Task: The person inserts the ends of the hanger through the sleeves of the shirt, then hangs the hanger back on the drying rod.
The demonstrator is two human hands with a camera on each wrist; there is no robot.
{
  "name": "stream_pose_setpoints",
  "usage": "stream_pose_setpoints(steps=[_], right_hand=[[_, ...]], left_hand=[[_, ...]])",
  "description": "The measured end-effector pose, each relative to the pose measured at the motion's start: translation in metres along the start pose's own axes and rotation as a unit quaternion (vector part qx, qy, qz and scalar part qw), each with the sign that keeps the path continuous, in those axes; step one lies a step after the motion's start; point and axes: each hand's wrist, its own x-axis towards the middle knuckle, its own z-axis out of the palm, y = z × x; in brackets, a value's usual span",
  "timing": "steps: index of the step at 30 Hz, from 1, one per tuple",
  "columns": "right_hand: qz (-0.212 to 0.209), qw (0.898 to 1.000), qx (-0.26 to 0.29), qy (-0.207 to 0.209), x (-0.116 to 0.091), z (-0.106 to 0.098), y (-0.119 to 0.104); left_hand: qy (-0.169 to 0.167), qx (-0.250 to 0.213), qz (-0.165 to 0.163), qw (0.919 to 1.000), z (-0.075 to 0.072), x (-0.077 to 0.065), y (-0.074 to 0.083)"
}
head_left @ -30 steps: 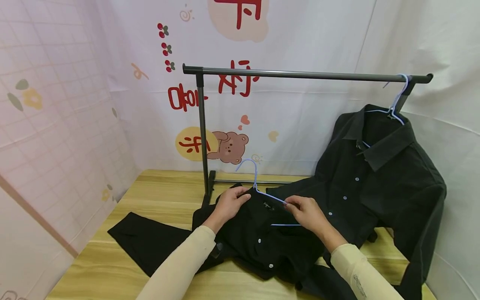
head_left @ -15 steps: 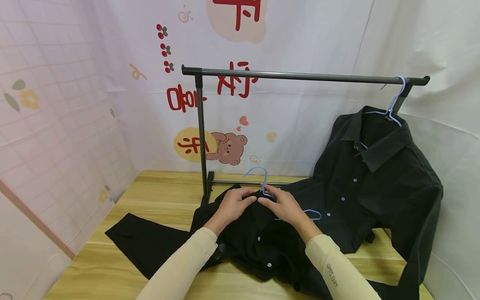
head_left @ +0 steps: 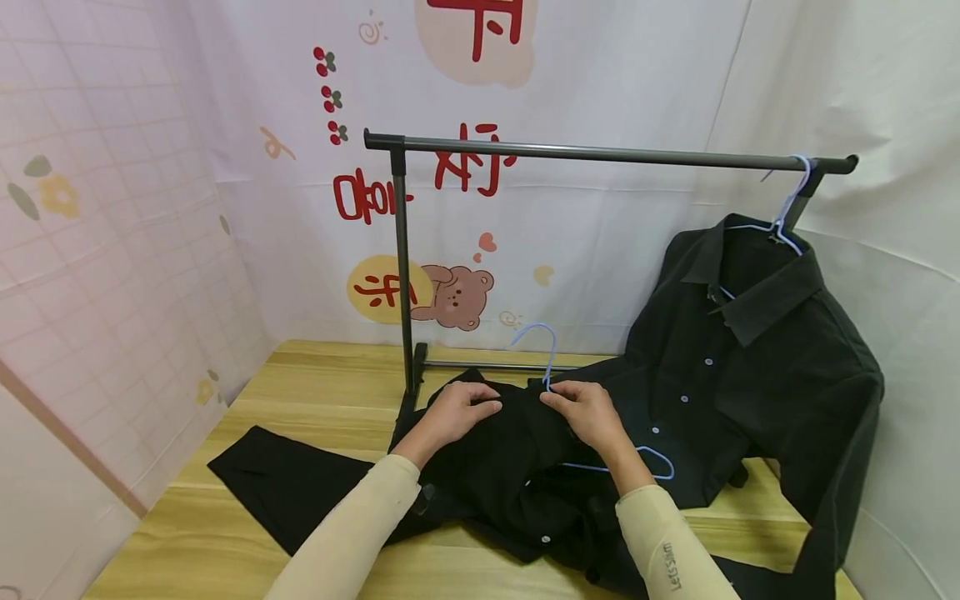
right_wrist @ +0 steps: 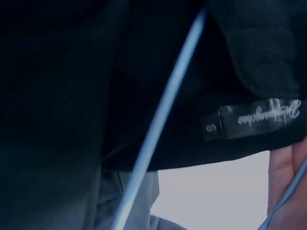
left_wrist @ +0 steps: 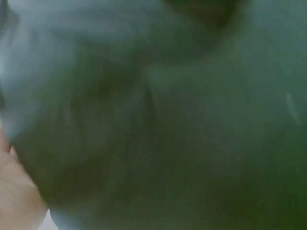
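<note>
Backdrop cloth (head_left: 622, 250), printed with red characters and a bear, rises at 12 o'clock, and below it we see a wood-grain tabletop (head_left: 315, 392). A dark metal rack (head_left: 600, 153) stands on that, its bar running from 11 o'clock to 2 o'clock. At 3 o'clock we find a hung shirt (head_left: 772, 358), black, its collar open. The crumpled black shirt (head_left: 487, 475) lies at 6 o'clock, one flat sleeve stretching toward 8 o'clock. Cream sleeves (head_left: 352, 533) cover the forearms, which enter from 7 and 5 o'clock. Near the centre we make out a blue hanger (head_left: 553, 350), hook up, one looped end showing outside the cloth toward 4 o'clock. The left hand (head_left: 453, 412), fingers nearly closed, pinches the cloth by the collar; its wrist view is blurred. The right hand (head_left: 594, 412) has its fingers together on the hanger's neck, at the collar's edge. In the right wrist view we see a neck label (right_wrist: 259, 120) at 4 o'clock. Pale buttons (head_left: 545, 539) dot both fronts.
</note>
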Motion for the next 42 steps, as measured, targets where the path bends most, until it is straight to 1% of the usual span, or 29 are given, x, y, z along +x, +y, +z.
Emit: stream_pose_setpoints(steps=[3,6,11,13,14,17,19,22,25,27,29,31,34,36,37,40,42], right_hand=[[-0.003,1.0,0.001,0.001,-0.001,-0.007,0.003],[-0.002,1.0,-0.003,0.001,-0.002,-0.015,0.006],[0.025,1.0,0.005,0.013,-0.004,-0.027,0.01],[0.028,0.999,0.009,0.019,-0.004,-0.031,0.01],[0.028,0.999,0.011,0.021,-0.004,-0.033,0.01],[0.029,0.999,0.013,0.022,-0.004,-0.037,0.009],[0.027,0.999,0.011,0.021,-0.005,-0.039,0.009],[0.034,0.999,0.011,0.028,-0.005,-0.043,0.008],[0.043,0.998,0.011,0.044,-0.005,-0.047,0.008],[0.05,0.997,0.011,0.053,-0.005,-0.05,0.009],[0.054,0.997,0.006,0.06,-0.005,-0.052,0.009],[0.061,0.995,0.005,0.073,-0.006,-0.055,0.01],[0.082,0.99,0.013,0.114,-0.007,-0.06,0.012],[0.097,0.985,0.021,0.142,-0.008,-0.064,0.014],[0.104,0.982,0.024,0.155,-0.008,-0.065,0.014],[0.116,0.976,0.023,0.184,-0.009,-0.069,0.016],[0.122,0.972,0.02,0.199,-0.01,-0.07,0.017]], left_hand=[[-0.003,0.002,-0.015,0.9999,-0.012,-0.006,-0.01],[0.004,-0.008,-0.03,0.9995,-0.024,-0.014,-0.022],[0.019,-0.05,-0.072,0.996,-0.042,-0.033,-0.041],[0.015,-0.066,-0.084,0.9942,-0.049,-0.041,-0.048],[0.012,-0.071,-0.083,0.9939,-0.053,-0.045,-0.052],[-0.003,-0.079,-0.078,0.9938,-0.061,-0.055,-0.064],[-0.024,-0.084,-0.078,0.9931,-0.065,-0.062,-0.071],[-0.069,-0.091,-0.085,0.9899,-0.071,-0.072,-0.079],[-0.115,-0.104,-0.093,0.9835,-0.078,-0.083,-0.087],[-0.129,-0.116,-0.096,0.9801,-0.084,-0.09,-0.092],[-0.128,-0.123,-0.099,0.9791,-0.092,-0.095,-0.097],[-0.12,-0.113,-0.1,0.9813,-0.102,-0.101,-0.102],[-0.102,-0.071,-0.116,0.9853,-0.12,-0.112,-0.108],[-0.101,-0.045,-0.135,0.9847,-0.133,-0.12,-0.114],[-0.093,-0.024,-0.15,0.984,-0.139,-0.125,-0.116],[-0.083,0.016,-0.185,0.979,-0.158,-0.139,-0.127],[-0.07,0.049,-0.187,0.9787,-0.172,-0.15,-0.136]])
